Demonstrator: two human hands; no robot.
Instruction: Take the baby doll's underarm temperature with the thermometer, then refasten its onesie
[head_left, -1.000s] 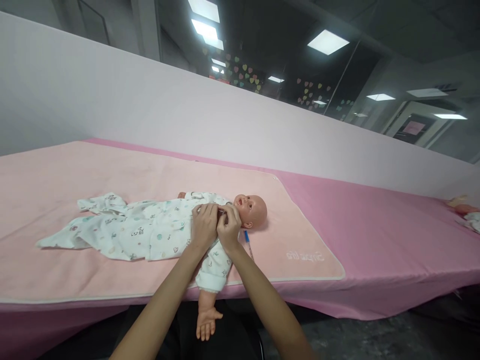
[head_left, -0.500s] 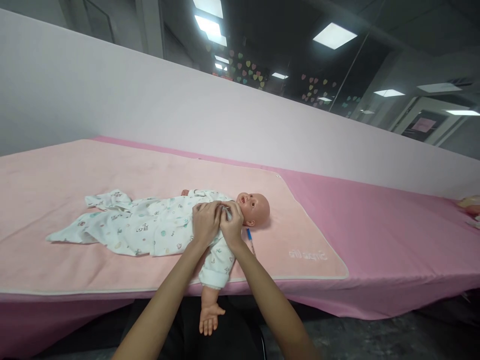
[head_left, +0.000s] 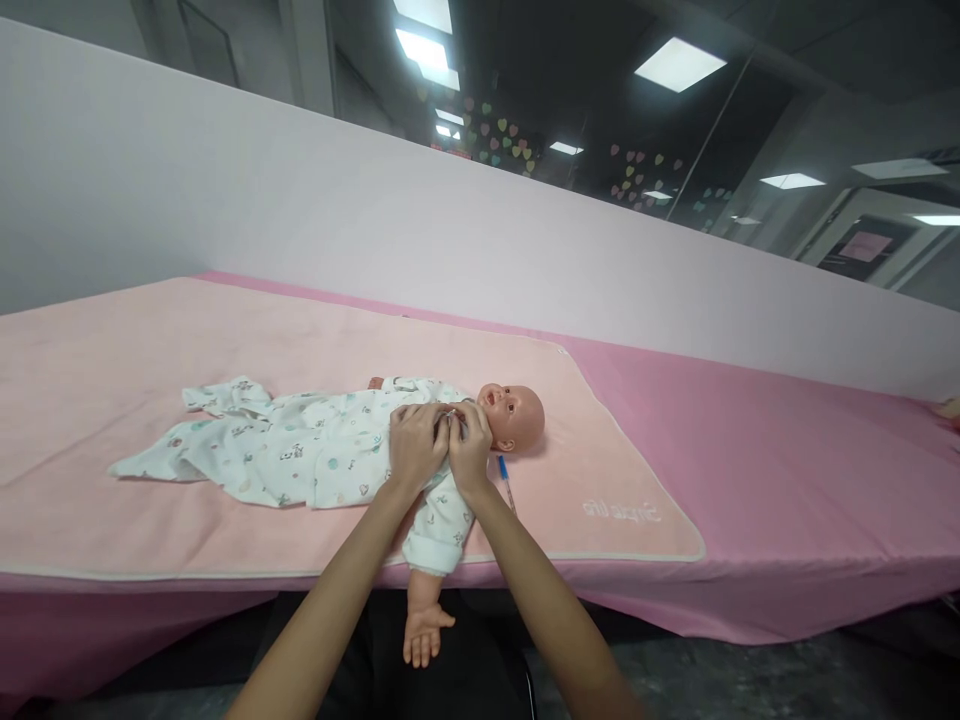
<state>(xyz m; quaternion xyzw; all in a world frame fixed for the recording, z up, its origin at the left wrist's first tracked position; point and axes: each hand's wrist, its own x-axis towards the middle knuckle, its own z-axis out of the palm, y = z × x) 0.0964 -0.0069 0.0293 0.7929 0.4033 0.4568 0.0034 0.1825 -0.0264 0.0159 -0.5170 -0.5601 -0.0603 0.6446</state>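
A baby doll [head_left: 516, 414] lies on its back on a light pink mat [head_left: 150, 360], head to the right. It wears a white printed romper [head_left: 300, 455] whose legs trail off to the left. My left hand [head_left: 415, 443] and my right hand [head_left: 469, 447] rest side by side on the doll's upper chest, just below its chin. Both pinch the romper's cloth at the neckline, fingers closed. One doll arm [head_left: 425, 615] hangs over the table's near edge, palm up.
A blue pen [head_left: 507, 480] lies on the mat beside my right wrist. The mat covers a darker pink tablecloth [head_left: 787, 470]. A pale partition wall [head_left: 375, 220] runs behind the table. At the far right edge part of another doll [head_left: 951, 408] shows.
My hands have stayed on the doll's chest, with the fingers working slightly at the neckline. The camera has shifted a little, so the doll sits slightly further right in view.
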